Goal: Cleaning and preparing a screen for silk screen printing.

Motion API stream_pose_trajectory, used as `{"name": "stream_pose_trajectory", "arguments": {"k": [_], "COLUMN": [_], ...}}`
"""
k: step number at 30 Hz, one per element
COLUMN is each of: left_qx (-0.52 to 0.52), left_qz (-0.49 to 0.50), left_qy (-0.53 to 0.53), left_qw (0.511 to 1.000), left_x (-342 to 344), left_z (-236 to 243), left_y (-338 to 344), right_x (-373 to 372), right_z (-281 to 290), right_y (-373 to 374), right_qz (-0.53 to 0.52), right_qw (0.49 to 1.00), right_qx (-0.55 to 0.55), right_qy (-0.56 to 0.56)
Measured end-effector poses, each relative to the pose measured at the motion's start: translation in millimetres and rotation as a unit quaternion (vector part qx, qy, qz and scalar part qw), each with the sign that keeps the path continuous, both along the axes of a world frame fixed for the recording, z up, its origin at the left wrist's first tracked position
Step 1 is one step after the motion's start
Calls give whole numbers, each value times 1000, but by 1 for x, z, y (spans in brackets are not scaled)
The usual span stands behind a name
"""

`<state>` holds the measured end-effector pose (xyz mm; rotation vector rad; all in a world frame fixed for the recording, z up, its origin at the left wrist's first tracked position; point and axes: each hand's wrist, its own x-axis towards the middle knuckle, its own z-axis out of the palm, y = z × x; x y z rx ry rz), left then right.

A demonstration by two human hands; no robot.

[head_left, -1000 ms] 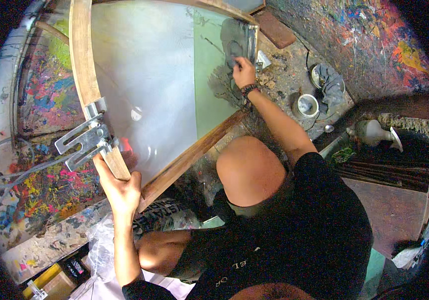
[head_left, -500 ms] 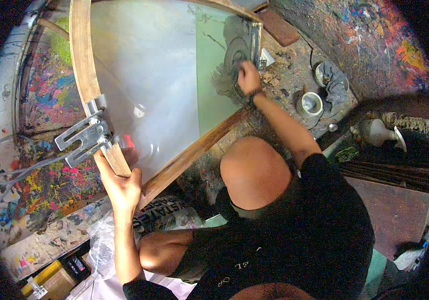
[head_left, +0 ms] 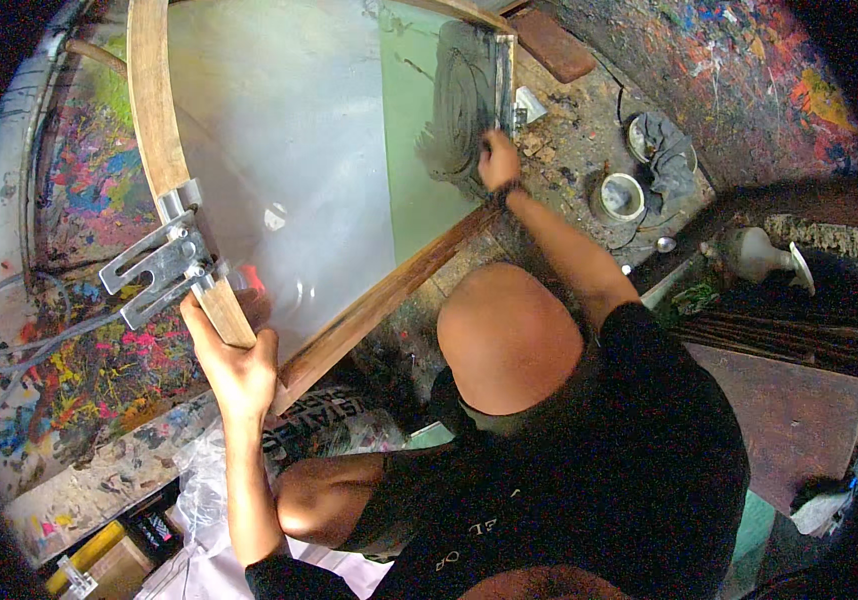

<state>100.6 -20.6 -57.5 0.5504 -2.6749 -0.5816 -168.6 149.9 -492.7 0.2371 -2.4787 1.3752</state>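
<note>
A wood-edged screen-printing frame (head_left: 156,100) tilts up in front of me, its pale mesh (head_left: 289,130) stretched across. My left hand (head_left: 237,368) grips the end of its left wooden bar, just below a slotted metal bracket (head_left: 164,262) fixed there. At the right end of the screen, my right hand (head_left: 500,162) is closed, low against the mesh by the frame's right bar. What its fingers hold, if anything, is hidden. Beside it, a dark wet-looking smear (head_left: 459,100) spreads in loops over the green-tinted strip of mesh (head_left: 404,150).
To the right, a white tub (head_left: 618,198) stands near a dark crumpled cloth (head_left: 664,150) on the stained work surface. A brown brick-like block (head_left: 554,45) lies at the far edge. My bent knee (head_left: 509,335) is close below the frame, with stacked boards (head_left: 789,420) at the right.
My right hand has shifted slightly right and down, toward the frame's right bar. The dark smear looks more evenly spread. My left hand keeps its grip on the wooden bar.
</note>
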Motion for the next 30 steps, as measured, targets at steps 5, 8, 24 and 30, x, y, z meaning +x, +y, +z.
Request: {"name": "stream_pose_trajectory", "arguments": {"k": [5, 8, 24, 30], "left_qx": [60, 7, -7, 37], "left_qz": [8, 5, 32, 45], "left_qy": [-11, -17, -20, -50], "left_qw": [998, 1000, 999, 997], "left_x": [2, 4, 7, 6], "left_z": [1, 0, -8, -1], "left_y": [0, -4, -22, -17], "right_x": [-121, -101, -124, -1], "right_z": [15, 21, 17, -43], "right_y": [2, -3, -8, 6], "right_qz": [-76, -101, -123, -26], "right_qw": [997, 993, 986, 983], "right_qx": [15, 2, 59, 89], "right_qy": [-5, -58, -94, -161]}}
